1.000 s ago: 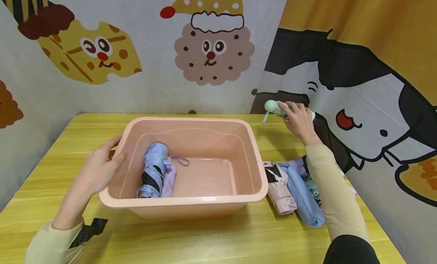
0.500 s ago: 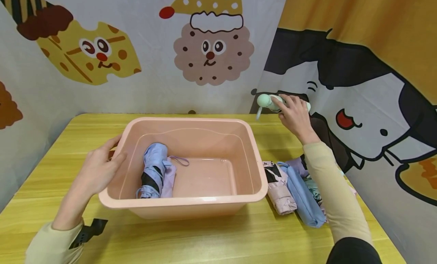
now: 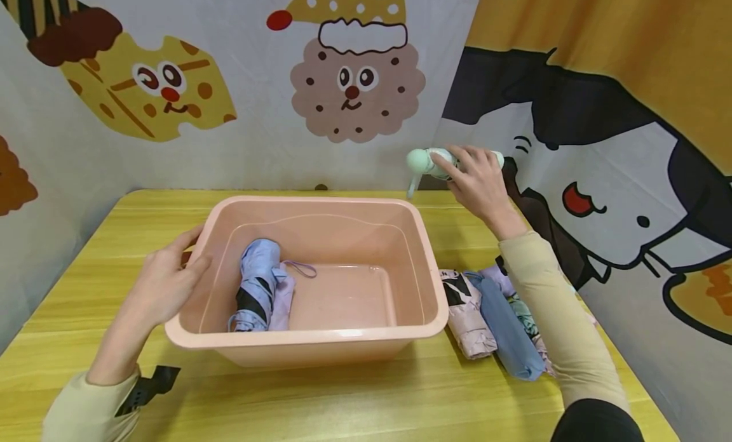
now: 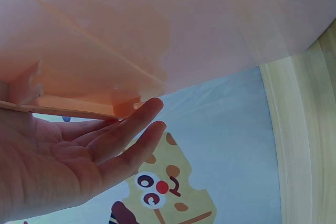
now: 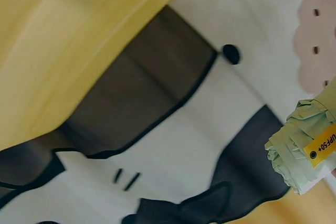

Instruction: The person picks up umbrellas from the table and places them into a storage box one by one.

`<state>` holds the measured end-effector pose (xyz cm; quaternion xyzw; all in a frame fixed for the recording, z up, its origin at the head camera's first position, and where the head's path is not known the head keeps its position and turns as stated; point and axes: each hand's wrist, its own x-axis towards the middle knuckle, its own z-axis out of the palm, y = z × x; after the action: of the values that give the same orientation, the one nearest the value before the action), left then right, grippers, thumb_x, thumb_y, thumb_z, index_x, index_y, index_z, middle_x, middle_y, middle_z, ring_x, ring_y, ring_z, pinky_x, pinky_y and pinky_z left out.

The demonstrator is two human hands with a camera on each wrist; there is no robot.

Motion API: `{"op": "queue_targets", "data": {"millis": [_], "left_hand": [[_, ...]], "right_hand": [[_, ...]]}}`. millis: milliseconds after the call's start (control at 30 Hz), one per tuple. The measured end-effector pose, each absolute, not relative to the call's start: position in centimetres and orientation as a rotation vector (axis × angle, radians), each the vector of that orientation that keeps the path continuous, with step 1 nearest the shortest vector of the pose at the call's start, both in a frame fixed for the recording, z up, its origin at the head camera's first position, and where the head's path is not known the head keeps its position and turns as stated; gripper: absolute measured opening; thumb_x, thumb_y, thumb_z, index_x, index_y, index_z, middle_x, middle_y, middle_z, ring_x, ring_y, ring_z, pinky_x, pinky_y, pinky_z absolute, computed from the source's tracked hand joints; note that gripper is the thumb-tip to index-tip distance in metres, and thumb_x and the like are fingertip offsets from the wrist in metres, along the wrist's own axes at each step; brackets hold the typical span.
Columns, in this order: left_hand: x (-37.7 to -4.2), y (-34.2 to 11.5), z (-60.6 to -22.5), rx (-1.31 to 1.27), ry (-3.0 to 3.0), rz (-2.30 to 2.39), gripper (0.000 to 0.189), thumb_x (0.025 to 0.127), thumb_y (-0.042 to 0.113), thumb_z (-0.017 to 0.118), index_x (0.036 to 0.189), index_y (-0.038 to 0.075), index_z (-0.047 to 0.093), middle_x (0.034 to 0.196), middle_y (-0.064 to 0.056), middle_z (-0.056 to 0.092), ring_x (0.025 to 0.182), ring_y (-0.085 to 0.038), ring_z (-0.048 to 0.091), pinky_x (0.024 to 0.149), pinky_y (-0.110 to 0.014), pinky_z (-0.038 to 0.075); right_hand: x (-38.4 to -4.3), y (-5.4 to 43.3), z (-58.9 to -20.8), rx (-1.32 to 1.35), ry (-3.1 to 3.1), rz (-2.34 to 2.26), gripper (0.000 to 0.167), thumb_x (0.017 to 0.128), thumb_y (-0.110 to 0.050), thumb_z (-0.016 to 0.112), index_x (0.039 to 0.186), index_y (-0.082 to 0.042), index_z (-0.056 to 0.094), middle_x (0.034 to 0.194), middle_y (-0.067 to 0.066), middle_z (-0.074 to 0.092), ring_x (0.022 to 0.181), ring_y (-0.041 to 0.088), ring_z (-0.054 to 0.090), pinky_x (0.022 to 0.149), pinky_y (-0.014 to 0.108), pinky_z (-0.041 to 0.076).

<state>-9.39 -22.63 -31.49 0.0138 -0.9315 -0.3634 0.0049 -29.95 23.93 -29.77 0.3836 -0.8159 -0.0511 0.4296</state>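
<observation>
My right hand [image 3: 477, 185] grips a light green folded umbrella [image 3: 419, 161], held sideways above the back of the table with its round handle end to the left and a strap hanging from it. The right wrist view catches its pleated cloth [image 5: 302, 145] and a yellow tag. At the left end of a pink plastic basin [image 3: 309, 338], my left hand [image 3: 168, 283] touches the rim; its fingers [image 4: 134, 121] stretch out under the edge in the left wrist view. Inside the basin lie a blue folded umbrella [image 3: 257, 283] with a black band and a lilac one [image 3: 283, 305] beside it.
Right of the basin, more folded umbrellas lie side by side: a pale pink one [image 3: 471, 331], a blue one [image 3: 509, 328], a purple one [image 3: 496, 277] and a patterned green one [image 3: 523, 315]. Cartoon-printed curtains [image 3: 251, 162] stand behind the wooden table [image 3: 320, 397].
My right hand has moved left and up, bringing the green umbrella closer to the basin's back right corner. The left hand and the basin have stayed put.
</observation>
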Motion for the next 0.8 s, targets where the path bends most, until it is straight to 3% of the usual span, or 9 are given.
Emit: {"op": "queue_targets", "data": {"millis": [333,800], "left_hand": [[-9.4,-22.6,-31.5,0.046,-2.923,-1.125,0.061,0.100,0.027,0.038,0.149,-0.003,0.019,0.138,-0.038,0.042,0.115,-0.054,0.051,0.084,-0.057,0.052],[-9.4,-22.7,-31.6,0.037,-2.910,-1.137,0.061,0.100,0.027,0.037,0.149,-0.004,0.019,0.138,-0.038,0.041,0.115,-0.055,0.051,0.084,-0.058,0.052]], "right_hand": [[-28.3,20.2,-27.3,1.061,-1.905,-0.098,0.058,0.078,-0.004,0.072,0.130,-0.022,0.054,0.122,0.016,0.061,0.106,0.038,0.057,0.083,0.055,0.050],[-26.2,15.3,-24.6,1.203,-1.744,-0.085,0.049,0.084,-0.004,0.060,0.127,-0.026,0.057,0.119,0.012,0.064,0.101,0.034,0.060,0.082,0.049,0.051]]}}
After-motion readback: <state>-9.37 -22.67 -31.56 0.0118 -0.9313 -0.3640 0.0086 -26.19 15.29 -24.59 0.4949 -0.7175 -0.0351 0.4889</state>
